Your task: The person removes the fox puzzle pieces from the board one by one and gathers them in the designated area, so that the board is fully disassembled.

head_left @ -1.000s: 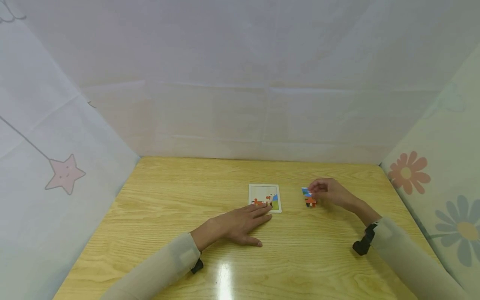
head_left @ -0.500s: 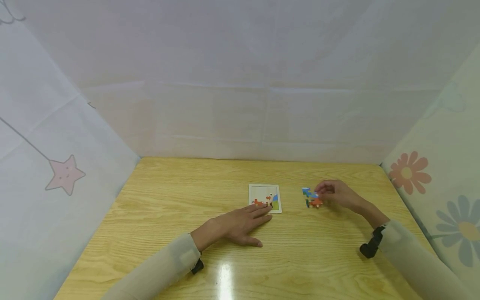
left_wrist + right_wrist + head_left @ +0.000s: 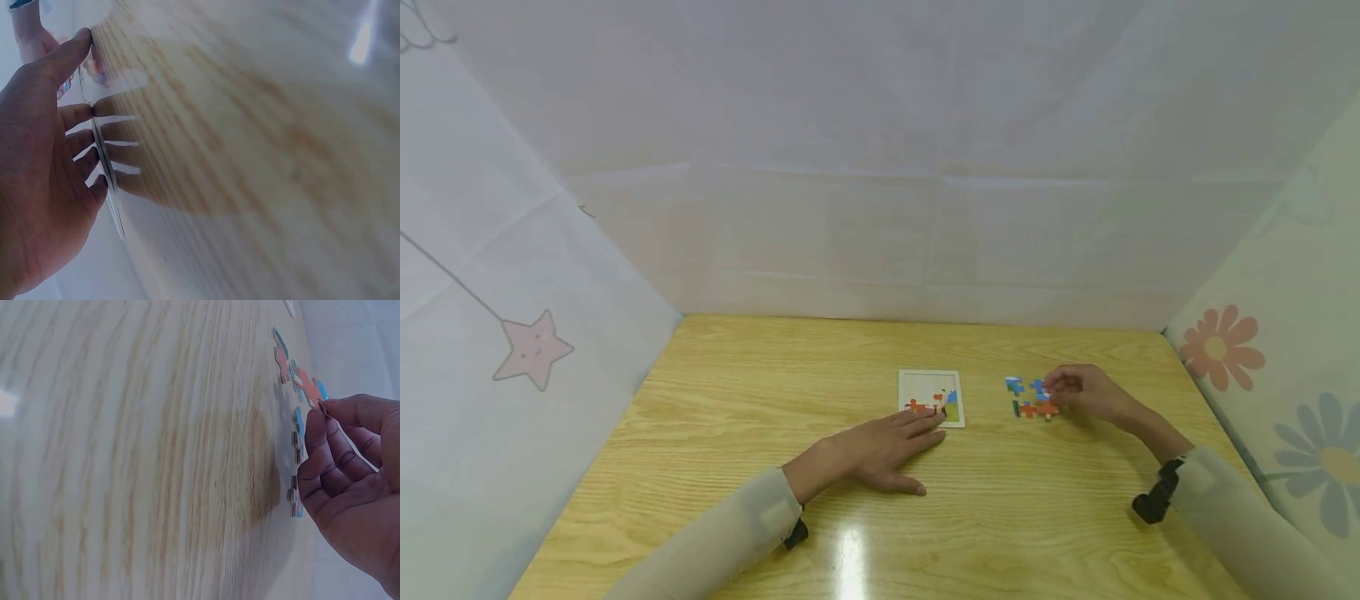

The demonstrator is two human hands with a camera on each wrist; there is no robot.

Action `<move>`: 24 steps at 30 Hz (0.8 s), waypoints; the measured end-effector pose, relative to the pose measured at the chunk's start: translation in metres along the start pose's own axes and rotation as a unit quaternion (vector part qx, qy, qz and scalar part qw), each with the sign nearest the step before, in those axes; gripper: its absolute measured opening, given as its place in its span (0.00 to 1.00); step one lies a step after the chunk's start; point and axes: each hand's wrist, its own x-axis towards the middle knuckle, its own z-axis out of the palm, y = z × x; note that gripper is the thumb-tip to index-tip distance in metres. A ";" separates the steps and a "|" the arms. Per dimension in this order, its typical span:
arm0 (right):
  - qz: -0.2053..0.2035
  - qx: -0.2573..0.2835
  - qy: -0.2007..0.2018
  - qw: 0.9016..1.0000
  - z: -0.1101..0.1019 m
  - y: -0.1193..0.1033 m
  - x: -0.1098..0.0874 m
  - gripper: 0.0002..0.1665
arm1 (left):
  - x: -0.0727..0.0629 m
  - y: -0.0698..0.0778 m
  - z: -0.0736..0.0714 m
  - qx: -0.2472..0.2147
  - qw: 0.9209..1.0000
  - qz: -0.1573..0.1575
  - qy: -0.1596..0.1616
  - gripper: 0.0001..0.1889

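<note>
Left hand point(image 3: 880, 450), fingers straight, lies on the near edge of the jigsaw tray point(image 3: 922, 383), presumably steadying it; right hand point(image 3: 1088, 393), grip pinched on an orange piece point(image 3: 309, 387), seemingly parts it from loose pieces point(image 3: 1028, 410).

Room between tray point(image 3: 922, 383) and pieces point(image 3: 1027, 410), wall point(image 3: 880, 242) behind

Pale wood-grain table point(image 3: 760, 375); towards its far edge, roughly central, lies a white-rimmed puzzle tray point(image 3: 919, 384), with colourful loose puzzle pieces point(image 3: 1027, 410) nearer the right edge.
</note>
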 end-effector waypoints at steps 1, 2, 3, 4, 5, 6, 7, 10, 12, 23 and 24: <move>-0.001 -0.002 0.002 1.000 0.000 0.000 -0.001 0.13 | 0.000 0.000 0.000 0.001 1.000 0.000 0.001 0.47; -0.002 -0.004 0.002 1.000 0.000 0.000 -0.002 0.13 | 0.000 0.000 0.000 0.002 1.000 0.000 0.001 0.47; -0.003 -0.006 0.003 1.000 -0.001 0.000 -0.002 0.13 | 0.000 0.001 0.000 0.002 1.000 0.000 0.001 0.47; -0.004 -0.007 0.003 1.000 -0.001 0.000 -0.003 0.12 | 0.000 0.001 -0.001 0.002 1.000 0.000 0.001 0.47; -0.004 -0.009 0.004 1.000 -0.001 0.000 -0.003 0.12 | 0.000 0.001 -0.001 0.002 1.000 0.001 0.001 0.48; -0.004 -0.012 0.004 1.000 -0.001 0.001 -0.004 0.12 | 0.000 0.000 0.000 0.001 1.000 0.001 0.001 0.48; -0.003 -0.012 0.005 1.000 -0.001 0.001 -0.004 0.12 | 0.000 0.000 0.000 0.001 1.000 0.002 0.001 0.48; -0.007 -0.014 0.004 1.000 -0.001 0.002 -0.006 0.11 | 0.000 0.000 0.001 0.000 1.000 0.003 0.001 0.48; -0.011 -0.015 0.006 1.000 -0.001 0.001 -0.006 0.11 | 0.000 0.000 0.001 0.003 1.000 0.003 0.002 0.48; -0.025 -0.093 0.018 0.995 0.002 0.005 -0.003 0.08 | -0.001 0.000 0.000 -0.001 1.000 0.002 0.002 0.48; -0.026 -0.099 0.018 0.995 0.002 0.004 -0.003 0.08 | -0.001 0.000 0.000 -0.003 1.000 0.001 0.002 0.48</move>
